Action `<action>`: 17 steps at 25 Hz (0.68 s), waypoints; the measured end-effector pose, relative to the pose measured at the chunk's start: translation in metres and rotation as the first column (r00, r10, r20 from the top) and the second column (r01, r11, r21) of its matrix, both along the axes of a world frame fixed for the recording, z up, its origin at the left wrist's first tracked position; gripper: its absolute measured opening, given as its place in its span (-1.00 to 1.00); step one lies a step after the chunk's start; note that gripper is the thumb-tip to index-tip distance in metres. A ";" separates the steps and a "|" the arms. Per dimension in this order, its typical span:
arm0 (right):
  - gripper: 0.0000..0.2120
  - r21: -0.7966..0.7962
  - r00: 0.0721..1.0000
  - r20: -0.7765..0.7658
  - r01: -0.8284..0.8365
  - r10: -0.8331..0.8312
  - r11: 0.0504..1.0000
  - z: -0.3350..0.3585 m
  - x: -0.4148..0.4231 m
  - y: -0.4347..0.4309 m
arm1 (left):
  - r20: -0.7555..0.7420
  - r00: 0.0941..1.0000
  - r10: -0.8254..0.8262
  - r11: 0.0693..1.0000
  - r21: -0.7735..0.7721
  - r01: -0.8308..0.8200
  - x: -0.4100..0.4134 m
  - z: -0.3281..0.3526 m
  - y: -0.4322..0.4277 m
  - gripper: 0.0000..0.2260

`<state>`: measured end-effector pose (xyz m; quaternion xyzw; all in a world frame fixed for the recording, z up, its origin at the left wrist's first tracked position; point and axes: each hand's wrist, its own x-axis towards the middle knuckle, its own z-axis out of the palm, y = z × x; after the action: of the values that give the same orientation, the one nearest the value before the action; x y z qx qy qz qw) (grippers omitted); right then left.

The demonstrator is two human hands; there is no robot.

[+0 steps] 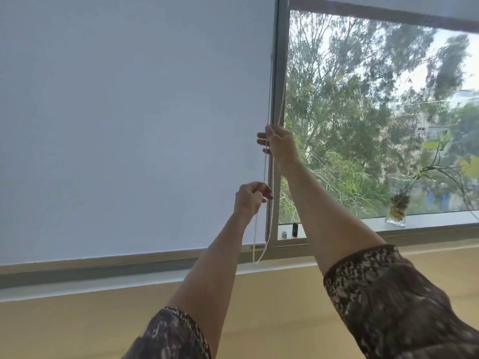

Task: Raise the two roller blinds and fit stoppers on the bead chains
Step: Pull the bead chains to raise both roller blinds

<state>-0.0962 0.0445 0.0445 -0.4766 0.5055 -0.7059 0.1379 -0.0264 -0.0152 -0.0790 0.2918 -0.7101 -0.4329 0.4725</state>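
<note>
The left roller blind, white, hangs down almost to the sill. The right roller blind is rolled up near the top, and only its lower edge shows. A white bead chain hangs in a loop along the grey window post between them. My right hand is raised and closed on the chain's strands. Lower down, my left hand pinches one strand of the same chain. The chain's loop ends just below the sill.
A glass vase with a trailing plant stands on the sill at the right. A small black bottle and a small grey cap-like piece sit on the sill by the post. Trees fill the open pane.
</note>
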 end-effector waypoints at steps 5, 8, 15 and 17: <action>-0.75 -0.045 0.996 -0.056 0.061 -0.064 0.997 0.003 -0.005 -0.014 | 0.142 0.990 -0.016 0.999 0.038 0.011 -0.009 -0.006 -0.004 -0.65; -0.72 -0.021 0.984 -0.137 0.112 -0.114 0.993 -0.024 -0.014 -0.018 | 0.255 0.966 -0.040 0.999 0.036 0.032 -0.007 -0.001 -0.012 -0.81; -0.74 0.110 0.983 -0.159 0.105 -0.087 0.988 -0.123 -0.042 -0.025 | -0.208 0.973 -0.099 0.981 0.144 0.130 -0.007 0.087 -0.001 -0.68; -0.74 0.190 0.991 -0.132 0.058 -0.033 0.980 -0.155 -0.044 -0.029 | -0.258 0.959 -0.121 0.985 0.092 0.149 -0.017 0.113 0.000 -0.71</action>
<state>-0.1401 0.0153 -0.1104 -0.4936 0.5903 -0.6244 0.1343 -0.0431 -0.0147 0.0344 0.2111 -0.6378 -0.5362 0.5110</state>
